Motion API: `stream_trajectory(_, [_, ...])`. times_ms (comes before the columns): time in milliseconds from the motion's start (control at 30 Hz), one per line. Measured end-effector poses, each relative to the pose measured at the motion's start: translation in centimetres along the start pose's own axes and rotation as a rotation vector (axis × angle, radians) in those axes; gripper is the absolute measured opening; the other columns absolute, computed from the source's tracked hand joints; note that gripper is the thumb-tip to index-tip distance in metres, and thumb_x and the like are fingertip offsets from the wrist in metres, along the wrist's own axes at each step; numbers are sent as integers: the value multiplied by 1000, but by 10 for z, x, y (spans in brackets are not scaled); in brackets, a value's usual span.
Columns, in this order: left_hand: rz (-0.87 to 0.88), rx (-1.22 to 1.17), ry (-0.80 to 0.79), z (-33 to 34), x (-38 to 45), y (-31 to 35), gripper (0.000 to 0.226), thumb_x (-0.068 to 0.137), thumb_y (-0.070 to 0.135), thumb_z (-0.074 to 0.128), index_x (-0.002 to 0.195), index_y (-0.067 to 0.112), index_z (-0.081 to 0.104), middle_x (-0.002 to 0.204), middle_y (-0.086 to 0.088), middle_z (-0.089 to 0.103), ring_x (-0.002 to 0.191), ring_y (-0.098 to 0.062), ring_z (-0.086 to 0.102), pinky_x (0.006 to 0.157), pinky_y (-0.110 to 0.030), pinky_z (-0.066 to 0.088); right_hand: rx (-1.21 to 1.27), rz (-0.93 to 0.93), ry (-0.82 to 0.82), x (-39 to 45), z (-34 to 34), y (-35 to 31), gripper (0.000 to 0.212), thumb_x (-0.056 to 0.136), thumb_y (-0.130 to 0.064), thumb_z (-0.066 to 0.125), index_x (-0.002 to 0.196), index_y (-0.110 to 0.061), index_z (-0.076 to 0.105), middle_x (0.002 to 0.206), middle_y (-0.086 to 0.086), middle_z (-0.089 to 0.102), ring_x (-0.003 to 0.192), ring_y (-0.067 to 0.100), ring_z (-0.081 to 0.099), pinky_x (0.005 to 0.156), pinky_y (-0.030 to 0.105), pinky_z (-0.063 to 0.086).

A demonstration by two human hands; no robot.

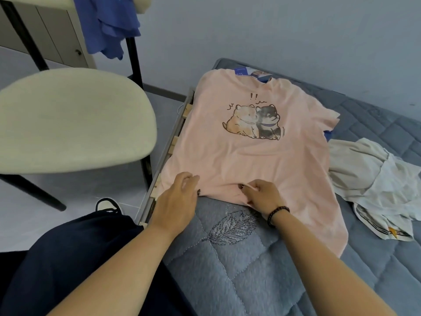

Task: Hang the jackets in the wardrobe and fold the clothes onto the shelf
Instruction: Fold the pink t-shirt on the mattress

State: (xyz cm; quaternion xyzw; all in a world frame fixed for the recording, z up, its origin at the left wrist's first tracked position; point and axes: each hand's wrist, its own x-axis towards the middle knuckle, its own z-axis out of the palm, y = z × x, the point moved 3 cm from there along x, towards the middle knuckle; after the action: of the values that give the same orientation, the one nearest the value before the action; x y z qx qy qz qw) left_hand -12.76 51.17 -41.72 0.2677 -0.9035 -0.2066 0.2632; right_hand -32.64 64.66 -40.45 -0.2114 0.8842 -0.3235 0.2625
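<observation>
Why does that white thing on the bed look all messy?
The cream garment lies crumpled in a heap to the right of the pink T-shirt, which is spread flat. A blue garment also hangs bunched over the chair.

Pink T-shirt [250,156] lay flat, print up, on the grey bed [239,270], frame centre. Left hand [176,201] rested at its hem, fingers loosely curled; right hand [262,197] pinched the hem. White garment [376,179] lay crumpled at right; cream chair [68,122] stood at left.

light: soft, even, dim-cool; shadows: faint; focus: slightly soft; edges: wide-angle bowing, strongest at corners
</observation>
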Motion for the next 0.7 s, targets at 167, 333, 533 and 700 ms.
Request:
stream_trajectory(167, [111, 103, -56, 17, 4, 8, 50, 77, 33, 73, 121, 15, 59, 132, -12, 51, 107, -25, 57, 83, -39, 47, 61, 79, 109, 21, 0, -3, 37, 80, -40, 69, 57, -14, 55, 54, 0, 55, 59, 20, 49, 58, 27, 39])
stream_trajectory(333, [-35, 206, 39, 16, 21, -12, 45, 63, 7, 79, 106, 19, 69, 120, -9, 61, 104, -27, 50, 83, -38, 29, -262, -231, -15, -2, 9, -13, 65, 73, -55, 72, 127, -31, 45, 104, -7, 52, 90, 13, 59, 75, 32, 51])
stream_trajectory(533, [-95, -52, 119, -8, 31, -13, 53, 63, -13, 58, 111, 9, 66, 105, -4, 69, 92, -17, 57, 84, -30, 32, -467, -694, 98, -17, 15, -13, 58, 82, -15, 54, 138, -20, 41, 111, 5, 55, 73, 22, 60, 61, 34, 52])
stream_trajectory(700, [-236, -265, 273, -35, 29, -6, 38, 69, -3, 50, 104, 8, 59, 102, 0, 59, 94, -12, 48, 81, -33, 45, -215, -542, 38, -25, 22, -25, 43, 82, 3, 46, 116, -21, 55, 75, 2, 58, 62, 11, 50, 62, 32, 47])
